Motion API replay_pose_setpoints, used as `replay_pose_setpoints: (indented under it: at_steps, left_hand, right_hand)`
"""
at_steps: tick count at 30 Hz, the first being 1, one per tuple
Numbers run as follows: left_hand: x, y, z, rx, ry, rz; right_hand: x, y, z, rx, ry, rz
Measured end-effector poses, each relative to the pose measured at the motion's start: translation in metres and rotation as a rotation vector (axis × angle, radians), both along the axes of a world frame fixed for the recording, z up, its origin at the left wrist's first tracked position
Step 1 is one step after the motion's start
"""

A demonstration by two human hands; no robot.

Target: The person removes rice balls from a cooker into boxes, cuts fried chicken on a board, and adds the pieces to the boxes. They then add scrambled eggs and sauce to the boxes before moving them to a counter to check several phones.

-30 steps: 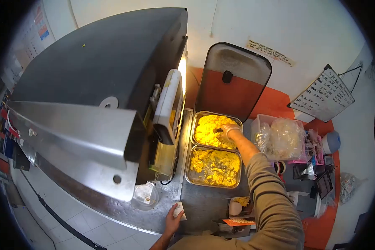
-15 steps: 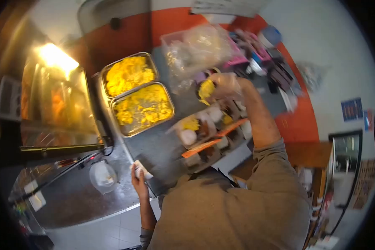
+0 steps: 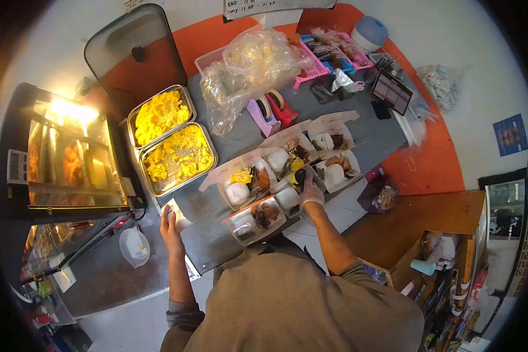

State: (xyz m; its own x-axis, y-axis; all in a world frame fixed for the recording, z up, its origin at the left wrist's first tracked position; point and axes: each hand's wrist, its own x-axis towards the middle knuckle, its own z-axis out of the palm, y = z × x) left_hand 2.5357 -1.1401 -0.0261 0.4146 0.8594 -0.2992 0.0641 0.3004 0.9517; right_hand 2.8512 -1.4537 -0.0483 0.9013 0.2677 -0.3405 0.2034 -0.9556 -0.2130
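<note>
My left hand (image 3: 171, 227) is closed on a small white paper (image 3: 178, 215) at the counter's left edge. In a clear glove, my right hand (image 3: 312, 193) reaches into an open meal box in the front row; what its fingers hold is hidden. Several open boxes with white rice and dark meat stand around it. Yellow egg lies in the left box (image 3: 240, 176) and in the box behind my right hand. Two steel trays of scrambled egg, a rear one (image 3: 162, 115) and a front one (image 3: 179, 158), sit at the left.
A lit food warmer (image 3: 76, 155) stands far left. Behind the boxes are a plastic-bagged tub (image 3: 258, 58), purple (image 3: 263, 117) and red (image 3: 284, 112) tape dispensers, pink baskets (image 3: 314, 67) and a tablet (image 3: 392, 91). Wooden shelving (image 3: 434, 226) is at the right.
My right hand, which held yellow egg above the rear boxes, has come down and toward me into a front box. The view has shifted; my left hand still has the paper.
</note>
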Motion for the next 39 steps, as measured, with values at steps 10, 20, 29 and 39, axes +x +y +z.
replay_pose_setpoints:
  at_steps: [10,20,29,39]
  left_hand:
    - [-0.016,-0.023,-0.013,0.083,0.013,0.183]
    - [-0.019,-0.035,-0.037,-0.082,-0.06,0.188]
    - [-0.089,-0.03,-0.048,0.015,0.063,0.195]
    - [-0.084,-0.004,-0.067,-0.107,0.018,0.127]
  right_hand:
    - [0.032,0.014,0.061,0.987,-0.356,-0.126]
    - [0.116,0.432,-0.007,0.688,0.081,0.752]
    - [0.075,0.587,0.007,-0.061,-0.192,0.796]
    - [0.071,0.603,0.007,-0.27,-0.27,1.018]
